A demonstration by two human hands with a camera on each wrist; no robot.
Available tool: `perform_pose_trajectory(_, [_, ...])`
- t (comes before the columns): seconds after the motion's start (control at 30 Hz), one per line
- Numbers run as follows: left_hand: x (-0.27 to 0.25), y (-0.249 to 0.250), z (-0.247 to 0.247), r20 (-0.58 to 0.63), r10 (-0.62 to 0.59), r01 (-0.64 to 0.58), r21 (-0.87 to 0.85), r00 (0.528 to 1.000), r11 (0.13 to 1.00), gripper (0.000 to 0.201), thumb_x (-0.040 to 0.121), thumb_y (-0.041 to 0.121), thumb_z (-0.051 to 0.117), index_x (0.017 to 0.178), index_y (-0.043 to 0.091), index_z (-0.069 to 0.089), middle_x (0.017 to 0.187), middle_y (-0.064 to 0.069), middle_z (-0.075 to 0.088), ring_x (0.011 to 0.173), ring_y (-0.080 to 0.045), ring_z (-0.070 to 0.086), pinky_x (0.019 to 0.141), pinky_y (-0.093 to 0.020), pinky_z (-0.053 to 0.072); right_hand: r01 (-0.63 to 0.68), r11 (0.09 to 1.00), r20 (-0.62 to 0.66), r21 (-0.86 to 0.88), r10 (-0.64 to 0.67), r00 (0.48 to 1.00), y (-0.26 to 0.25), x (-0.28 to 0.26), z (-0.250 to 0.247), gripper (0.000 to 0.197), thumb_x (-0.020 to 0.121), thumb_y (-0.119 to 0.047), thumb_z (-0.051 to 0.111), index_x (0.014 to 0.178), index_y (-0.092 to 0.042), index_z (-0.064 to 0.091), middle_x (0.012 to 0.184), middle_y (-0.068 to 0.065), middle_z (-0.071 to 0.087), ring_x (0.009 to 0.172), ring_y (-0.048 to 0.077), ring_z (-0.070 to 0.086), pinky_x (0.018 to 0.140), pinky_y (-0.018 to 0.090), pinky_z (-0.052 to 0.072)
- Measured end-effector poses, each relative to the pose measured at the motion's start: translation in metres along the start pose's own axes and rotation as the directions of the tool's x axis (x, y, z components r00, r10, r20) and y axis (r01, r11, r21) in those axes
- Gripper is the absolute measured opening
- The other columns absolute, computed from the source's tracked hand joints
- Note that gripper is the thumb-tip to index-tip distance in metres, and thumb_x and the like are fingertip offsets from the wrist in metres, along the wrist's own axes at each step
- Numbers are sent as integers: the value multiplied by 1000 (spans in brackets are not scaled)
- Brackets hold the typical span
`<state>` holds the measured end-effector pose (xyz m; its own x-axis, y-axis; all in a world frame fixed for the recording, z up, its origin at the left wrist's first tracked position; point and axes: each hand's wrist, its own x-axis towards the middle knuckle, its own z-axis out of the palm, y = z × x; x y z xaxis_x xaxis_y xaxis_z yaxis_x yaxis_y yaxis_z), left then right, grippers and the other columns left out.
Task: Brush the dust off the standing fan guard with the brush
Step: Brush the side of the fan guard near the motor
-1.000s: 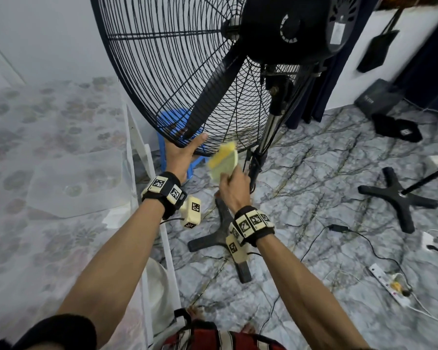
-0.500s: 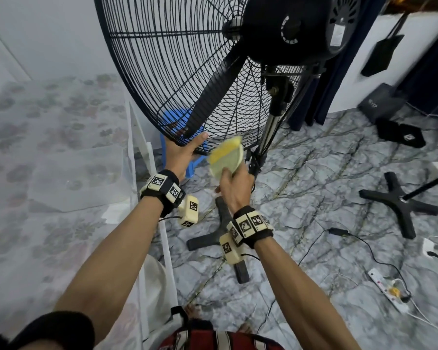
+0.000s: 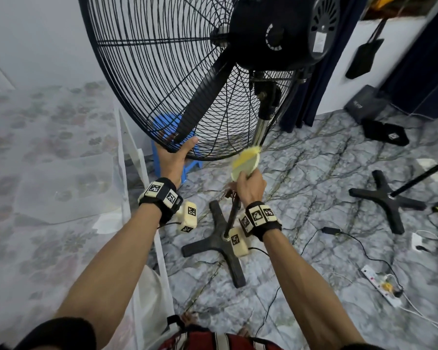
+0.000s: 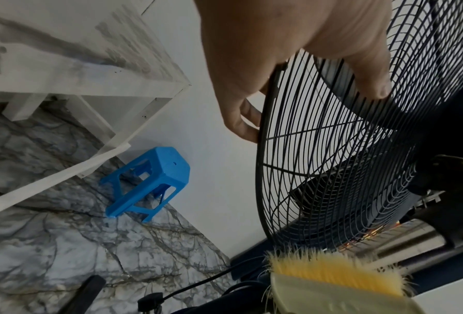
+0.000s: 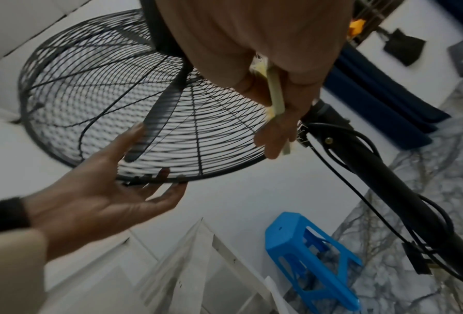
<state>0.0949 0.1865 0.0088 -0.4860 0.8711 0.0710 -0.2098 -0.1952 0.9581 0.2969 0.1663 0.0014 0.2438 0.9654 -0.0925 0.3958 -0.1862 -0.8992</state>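
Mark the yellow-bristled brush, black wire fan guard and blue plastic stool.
yellow-bristled brush (image 3: 245, 161), head view, on its pale back.
black wire fan guard (image 3: 147, 79), head view, on the wires.
blue plastic stool (image 4: 168, 167), left wrist view, on the seat.

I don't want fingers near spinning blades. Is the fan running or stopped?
Stopped, it seems: through the fan guard a fan blade shows sharp, ridges unblurred, while the left hand holds the rim. Its switch is not visible.
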Motion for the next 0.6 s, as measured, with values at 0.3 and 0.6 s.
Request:
perform_pose_trajectory(0.3, [18, -4, -6, 28, -67, 66, 32, 997, 997, 92, 66, 50, 98, 141, 19, 54, 133, -1, 70, 122, -20, 68, 94, -56, 60, -49, 998, -8, -45, 49, 999, -8, 31, 31, 11, 96, -20, 50, 95, -9, 51, 103, 16, 61, 96, 37, 64, 84, 48, 59])
perform_pose_trajectory(0.6, [22, -11, -10, 38, -91, 89, 55, 995, 995, 97, 66, 54, 97, 144, 20, 50, 136, 1, 67, 123, -19, 67, 93, -53, 61, 118, 983, 84, -141, -107, 991, 3, 13, 28, 15, 90, -24, 50, 99, -13, 55, 91, 12, 69, 70, 27, 70, 61, 43, 62])
